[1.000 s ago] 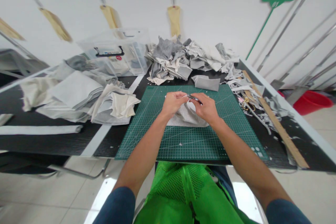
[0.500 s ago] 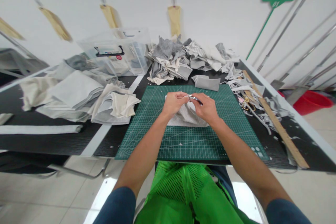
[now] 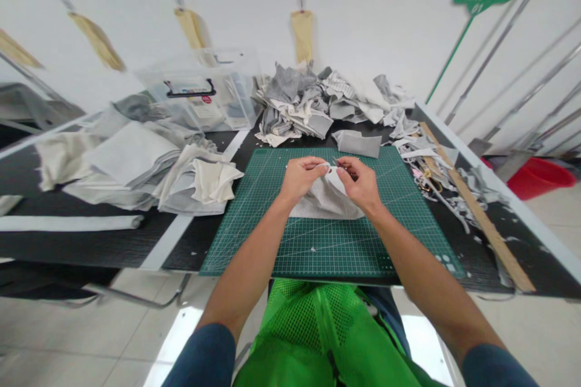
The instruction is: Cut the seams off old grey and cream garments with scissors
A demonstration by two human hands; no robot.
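A piece of light grey cloth (image 3: 325, 202) lies bunched on the green cutting mat (image 3: 254, 236), its upper edge lifted off it. My left hand (image 3: 299, 180) is closed, pinching that raised edge between thumb and fingers. Close beside it on the right, my right hand (image 3: 361, 181) is closed around small thread snips (image 3: 336, 162). Only their thin metal tips show clearly; the fingers cover the dark handle. The tips are near the lifted cloth edge, and I cannot tell whether they touch it.
Folded grey and cream cloths (image 3: 131, 154) are stacked on the left. Behind the mat stand a clear plastic box (image 3: 195, 112) and a heap of fabric pieces (image 3: 295, 103). A folded grey piece (image 3: 358, 143) overlaps the mat's far edge. Scraps (image 3: 447, 196) and a wooden ruler (image 3: 485, 217) lie right.
The snips have turned within my right hand, so their dark handle is now mostly hidden. My right fingers have shifted slightly. My left hand still pinches the cloth in the same place.
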